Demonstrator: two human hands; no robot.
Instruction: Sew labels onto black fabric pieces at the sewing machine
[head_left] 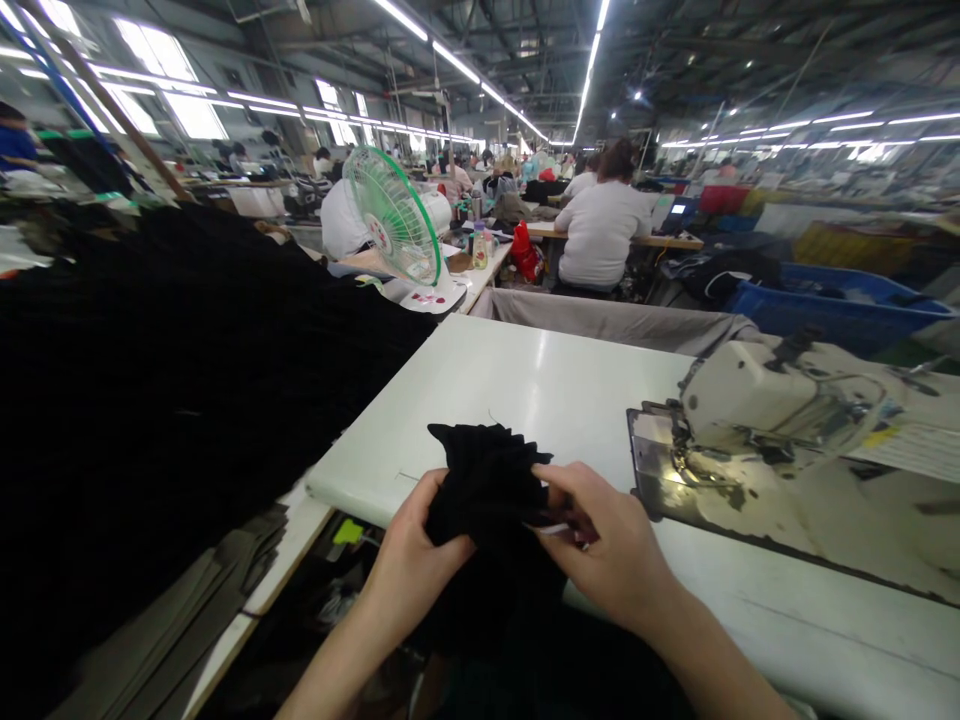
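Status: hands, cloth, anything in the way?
Left hand, right hand: both gripping black cloth. Cloth bunched at near edge of tabletop. Sewing machine right, clear of cloth.

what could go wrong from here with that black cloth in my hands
The black cloth is bunched in folds between your left hand and right hand, so it might crease or slip. A loose thread on the white table could cling to it. The black pile at left looks the same colour, so the piece could get mixed in.
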